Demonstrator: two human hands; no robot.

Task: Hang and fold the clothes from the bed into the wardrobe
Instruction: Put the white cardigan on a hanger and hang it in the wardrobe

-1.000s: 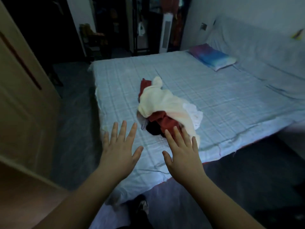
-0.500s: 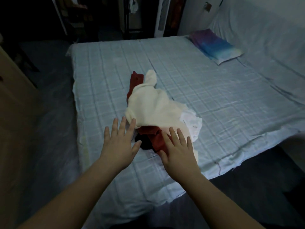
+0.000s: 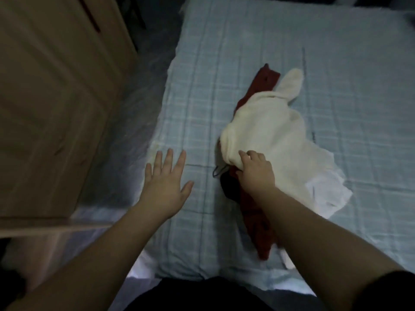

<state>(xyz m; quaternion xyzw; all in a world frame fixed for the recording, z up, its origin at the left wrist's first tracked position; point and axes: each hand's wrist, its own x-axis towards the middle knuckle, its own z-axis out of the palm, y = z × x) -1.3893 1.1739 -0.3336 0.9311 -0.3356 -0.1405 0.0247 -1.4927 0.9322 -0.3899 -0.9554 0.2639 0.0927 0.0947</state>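
A heap of clothes lies on the bed (image 3: 359, 75), which has a pale blue checked sheet. On top is a cream garment (image 3: 267, 126). Under it lie a red garment (image 3: 258, 223), a black piece (image 3: 229, 187) and a white one (image 3: 327, 194). My right hand (image 3: 256, 169) is shut on the near edge of the cream garment, pinching a fold. My left hand (image 3: 166, 182) hovers flat over the sheet to the left of the heap, fingers spread, holding nothing.
A light wooden wardrobe door (image 3: 54, 104) stands at the left, close to the bed's left edge, with a narrow strip of floor (image 3: 134, 113) between them. My dark clothing fills the bottom edge.
I have leaned closer over the bed. My right hand moved forward and closed on the cream garment's edge. My left hand stays open, now further left of the heap.
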